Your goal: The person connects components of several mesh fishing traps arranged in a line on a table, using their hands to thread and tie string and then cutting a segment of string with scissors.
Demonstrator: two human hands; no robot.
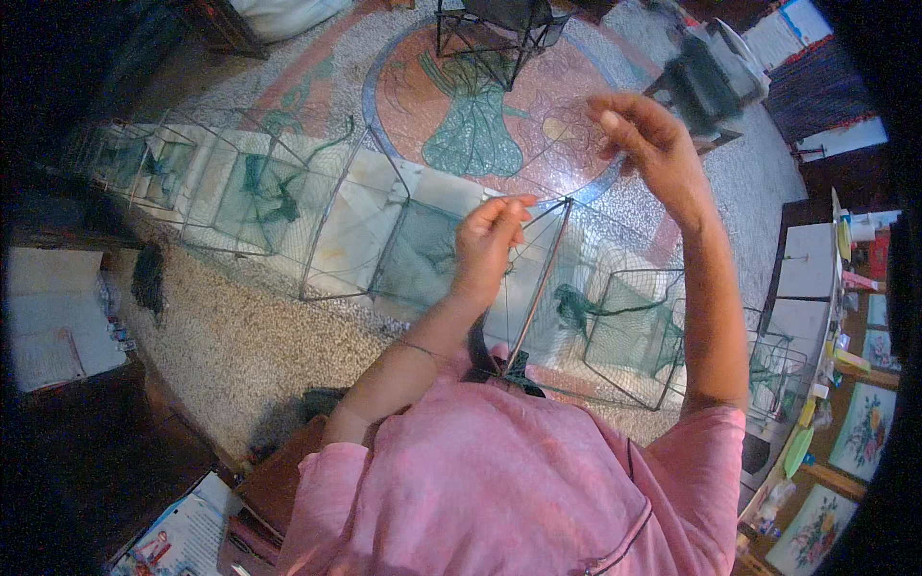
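A long net trap of green mesh (423, 254), strung on several square wire frames, stretches from the far left across in front of me to the right. My left hand (488, 245) is closed in a pinch beside the top corner of the nearest wire frame (541, 288). What its fingers hold is too fine to make out. My right hand (658, 154) is raised higher and to the right, apart from the frame, with thumb and fingers pressed together. Any thread between the hands is too thin to see. The nearest frame's lower end rests by my lap.
A dark folding chair (499, 29) stands at the far side on the patterned floor (403, 86). On the right are a dark piece of equipment (706, 77) and a shelf with flower-pattern sheets (869, 432). Papers (58, 317) lie at the left.
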